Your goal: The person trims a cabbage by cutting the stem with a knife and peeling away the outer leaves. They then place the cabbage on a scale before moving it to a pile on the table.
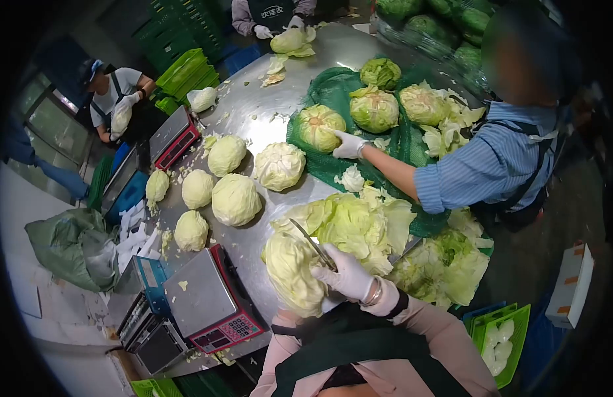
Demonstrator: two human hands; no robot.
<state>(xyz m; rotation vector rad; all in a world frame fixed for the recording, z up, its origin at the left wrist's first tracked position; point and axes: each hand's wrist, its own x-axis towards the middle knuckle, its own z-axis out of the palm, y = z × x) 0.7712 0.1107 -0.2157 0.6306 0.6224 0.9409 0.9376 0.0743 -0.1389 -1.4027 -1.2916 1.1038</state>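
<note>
Around the pale, stripped cabbage head (292,274) we hold spreads the silver metal tabletop (248,261). Beyond the head, dark green mesh netting (320,86) lies beneath leafy cabbages, probably keeping them gathered; a co-worker's white-gloved hand (349,145) touches one. Loose, crumpled green leaves (349,228) sit just beside the head, seemingly kept close so they fall short of the red-edged digital scale (201,294) on its other side. We hold the head near our body, likely for steadiness. Our white-gloved right hand (349,272) clamps a curved metal knife (310,240) against it; our left is hidden, its grip unclear.
</note>
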